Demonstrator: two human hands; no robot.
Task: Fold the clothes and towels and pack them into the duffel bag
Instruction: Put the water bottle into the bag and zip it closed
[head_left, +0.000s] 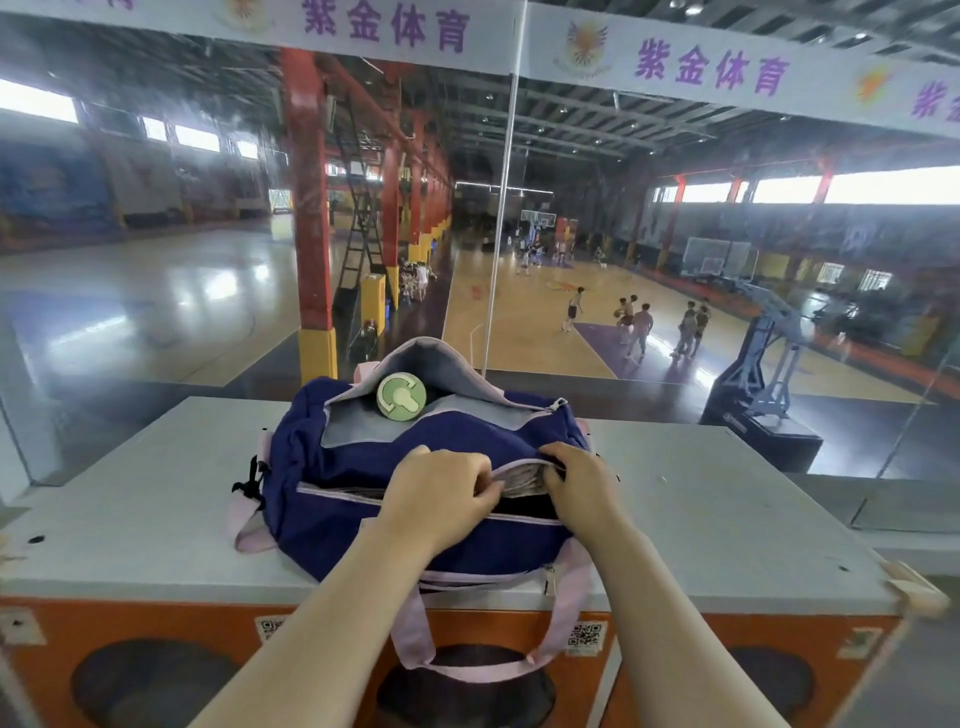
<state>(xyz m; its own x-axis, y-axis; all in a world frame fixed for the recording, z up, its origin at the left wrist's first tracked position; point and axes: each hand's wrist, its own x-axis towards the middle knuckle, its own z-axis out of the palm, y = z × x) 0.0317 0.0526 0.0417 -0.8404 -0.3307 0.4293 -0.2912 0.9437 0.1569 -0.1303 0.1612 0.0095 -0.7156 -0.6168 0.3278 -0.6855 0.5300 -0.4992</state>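
Note:
A navy duffel bag (337, 467) with pink straps and grey lining lies on the grey table top (156, 493). Its zip opening runs across the top and is partly open. Inside the gap shows a bit of folded grey-patterned cloth (524, 480). My left hand (441, 491) has its fingers curled at the opening's edge, over the cloth. My right hand (582, 483) grips the bag's upper edge on the right side of the opening. A round green badge (401, 396) sits on the bag's raised grey flap.
The table top rests on an orange cabinet (156, 639) with round holes. A pink handle strap (467, 670) hangs over its front. Behind the table a glass wall (498, 234) overlooks a basketball hall with several people.

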